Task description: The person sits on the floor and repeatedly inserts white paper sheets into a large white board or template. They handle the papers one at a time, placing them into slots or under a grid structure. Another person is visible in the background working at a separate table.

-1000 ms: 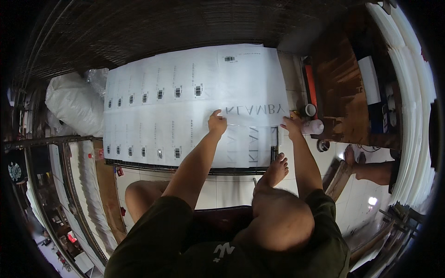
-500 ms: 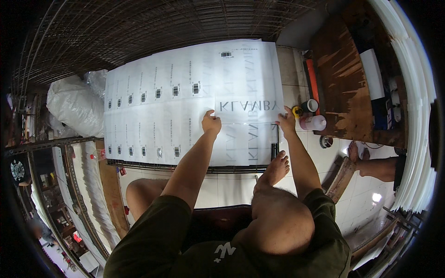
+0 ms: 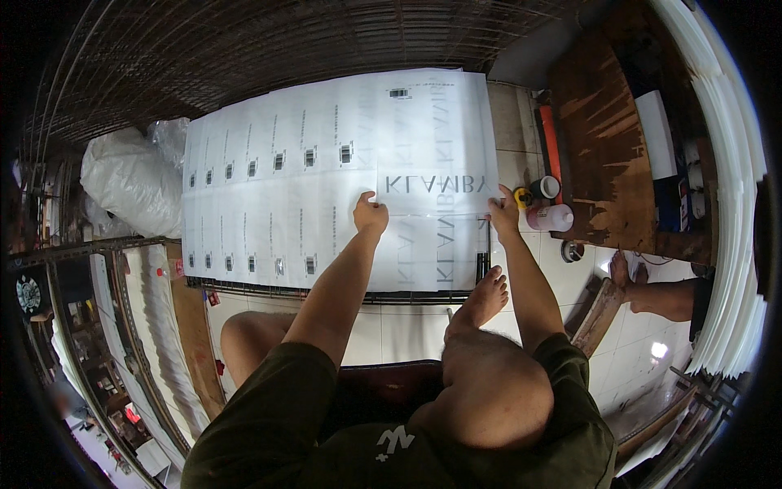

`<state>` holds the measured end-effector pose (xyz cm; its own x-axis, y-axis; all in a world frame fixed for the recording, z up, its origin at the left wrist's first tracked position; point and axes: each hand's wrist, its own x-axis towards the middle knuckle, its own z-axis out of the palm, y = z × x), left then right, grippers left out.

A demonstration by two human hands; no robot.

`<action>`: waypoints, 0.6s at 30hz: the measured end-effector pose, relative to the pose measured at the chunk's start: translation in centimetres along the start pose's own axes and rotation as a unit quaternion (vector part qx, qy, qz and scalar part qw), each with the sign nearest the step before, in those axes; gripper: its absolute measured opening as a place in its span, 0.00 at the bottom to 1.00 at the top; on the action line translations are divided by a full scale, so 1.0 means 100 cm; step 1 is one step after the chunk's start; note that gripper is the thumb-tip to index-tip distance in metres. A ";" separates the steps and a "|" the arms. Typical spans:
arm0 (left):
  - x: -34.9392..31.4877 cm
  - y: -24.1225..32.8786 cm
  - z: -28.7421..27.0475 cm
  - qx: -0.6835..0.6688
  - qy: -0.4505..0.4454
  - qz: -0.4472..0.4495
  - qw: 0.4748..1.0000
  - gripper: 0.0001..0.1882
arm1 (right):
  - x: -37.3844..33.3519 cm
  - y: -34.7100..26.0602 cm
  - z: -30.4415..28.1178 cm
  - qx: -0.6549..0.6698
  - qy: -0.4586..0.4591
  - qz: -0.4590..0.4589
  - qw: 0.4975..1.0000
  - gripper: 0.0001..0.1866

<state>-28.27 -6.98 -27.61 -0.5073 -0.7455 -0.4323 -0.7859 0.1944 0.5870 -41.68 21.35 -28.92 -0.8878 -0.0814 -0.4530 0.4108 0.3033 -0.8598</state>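
Overlapping rows of white printed plastic bags (image 3: 301, 196) cover a low rack, each showing a small barcode label. At the right end lies a larger-looking white printed bag (image 3: 436, 147) with dark lettering turned upside down. Its near left corner is pinched in my left hand (image 3: 371, 214), fingers closed. My right hand (image 3: 503, 210) grips the near right corner, thumb and fingers closed on the edge. Between the two hands the near edge runs straight across other bags beneath it.
Wire mesh rack (image 3: 269, 57) rises beyond the bags. A clear plastic bundle (image 3: 130, 183) sits at left. On the right are a pink liquid bottle (image 3: 552, 217), a cup (image 3: 546, 188), yellow tape (image 3: 522, 198) and a wooden cabinet (image 3: 599, 130). Another person's leg (image 3: 664, 295) shows at right.
Both hands stay at the bag's near corners with almost no movement. The view has shifted very slightly.
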 end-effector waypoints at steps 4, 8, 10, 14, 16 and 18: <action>-0.008 0.004 -0.001 0.041 0.013 0.029 0.999 0.25 | -0.004 0.019 -0.009 -0.197 0.124 -0.139 0.963 0.28; -0.033 -0.006 -0.018 0.049 0.071 0.165 0.982 0.29 | -0.042 0.022 -0.019 -0.156 0.152 -0.195 0.956 0.27; -0.050 0.000 -0.035 0.004 -0.004 0.215 0.977 0.30 | -0.060 0.049 -0.035 -0.076 0.155 -0.176 0.969 0.24; -0.079 -0.030 -0.097 0.121 -0.213 0.240 0.939 0.31 | -0.137 0.036 -0.047 -0.101 0.082 -0.167 0.977 0.19; -0.096 -0.022 -0.122 0.220 -0.326 0.222 0.892 0.33 | -0.153 0.052 -0.062 -0.046 0.067 -0.118 0.990 0.18; -0.125 -0.002 -0.139 0.199 -0.331 0.265 0.883 0.34 | -0.172 0.055 -0.076 -0.036 0.077 -0.123 0.989 0.18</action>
<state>-16.85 -6.59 -12.80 -0.8334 0.0287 -0.5520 -0.3710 0.7113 0.5971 -25.73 31.60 -24.08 -0.9823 -0.0177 -0.1866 0.1679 0.3588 -0.9182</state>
